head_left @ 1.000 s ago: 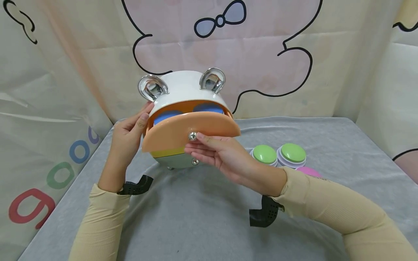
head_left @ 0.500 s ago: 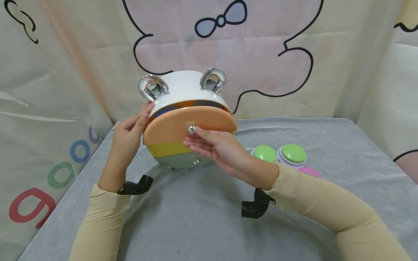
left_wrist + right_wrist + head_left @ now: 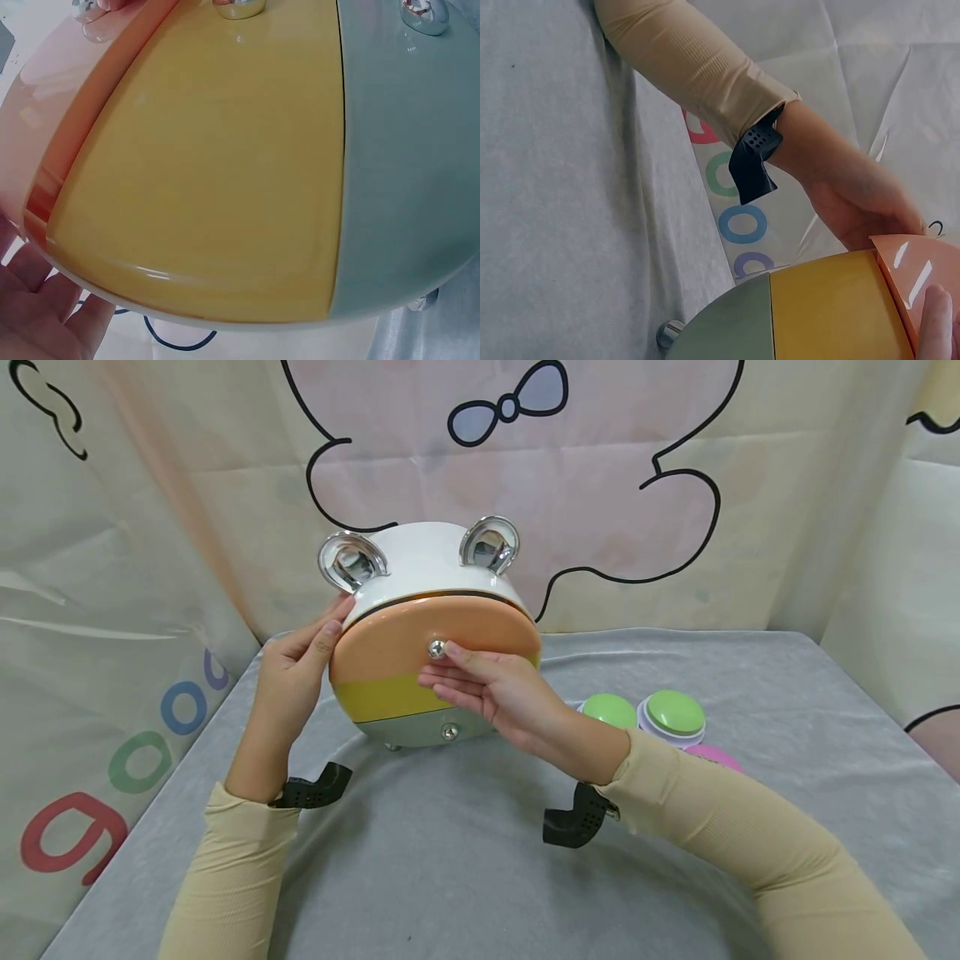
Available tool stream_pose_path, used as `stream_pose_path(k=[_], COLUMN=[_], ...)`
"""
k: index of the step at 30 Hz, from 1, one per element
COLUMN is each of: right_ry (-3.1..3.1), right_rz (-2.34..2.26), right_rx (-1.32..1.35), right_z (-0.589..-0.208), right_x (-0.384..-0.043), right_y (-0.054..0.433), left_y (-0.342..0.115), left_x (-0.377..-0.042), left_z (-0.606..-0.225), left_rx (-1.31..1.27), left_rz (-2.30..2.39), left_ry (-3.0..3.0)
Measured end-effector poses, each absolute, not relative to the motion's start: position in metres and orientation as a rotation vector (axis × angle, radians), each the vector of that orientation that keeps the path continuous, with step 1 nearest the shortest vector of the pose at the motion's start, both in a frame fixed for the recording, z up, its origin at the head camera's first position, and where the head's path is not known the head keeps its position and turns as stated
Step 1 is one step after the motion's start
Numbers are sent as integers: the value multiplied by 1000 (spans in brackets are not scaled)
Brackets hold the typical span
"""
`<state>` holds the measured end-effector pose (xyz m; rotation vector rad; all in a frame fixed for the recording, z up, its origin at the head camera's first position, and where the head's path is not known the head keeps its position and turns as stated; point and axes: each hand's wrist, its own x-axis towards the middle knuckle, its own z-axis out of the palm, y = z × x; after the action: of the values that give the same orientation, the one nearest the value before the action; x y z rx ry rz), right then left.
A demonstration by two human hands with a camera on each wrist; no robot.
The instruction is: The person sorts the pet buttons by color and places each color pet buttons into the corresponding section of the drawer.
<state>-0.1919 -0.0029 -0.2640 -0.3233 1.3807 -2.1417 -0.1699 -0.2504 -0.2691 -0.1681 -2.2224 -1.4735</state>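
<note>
Both hands are working at the toy chest [image 3: 423, 560] near mid-view: the left hand [image 3: 298, 668] is grasping its side at nine o'clock, while the right hand [image 3: 502, 692] at four o'clock is pinching the silver knob [image 3: 437, 649] of the orange drawer [image 3: 378, 643]. That drawer is sitting almost flush, so they are probably closing it; the next move is likely calling for a gentle, straight push. Farther out, at four o'clock, green-topped buttons [image 3: 675, 712] are resting on grey cloth [image 3: 442, 860].
</note>
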Motion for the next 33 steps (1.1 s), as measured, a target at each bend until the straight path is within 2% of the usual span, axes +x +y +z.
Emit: stream_pose_path(k=[33], right_ry=[1455], right_rz=[-2158], right_rx=[-273], right_z=[-270], right_x=[-201], right_y=[-8], left_y=[-251], left_x=[-169], left_z=[-267], left_rx=[-110], left_rz=[-1488], left_ry=[-2289])
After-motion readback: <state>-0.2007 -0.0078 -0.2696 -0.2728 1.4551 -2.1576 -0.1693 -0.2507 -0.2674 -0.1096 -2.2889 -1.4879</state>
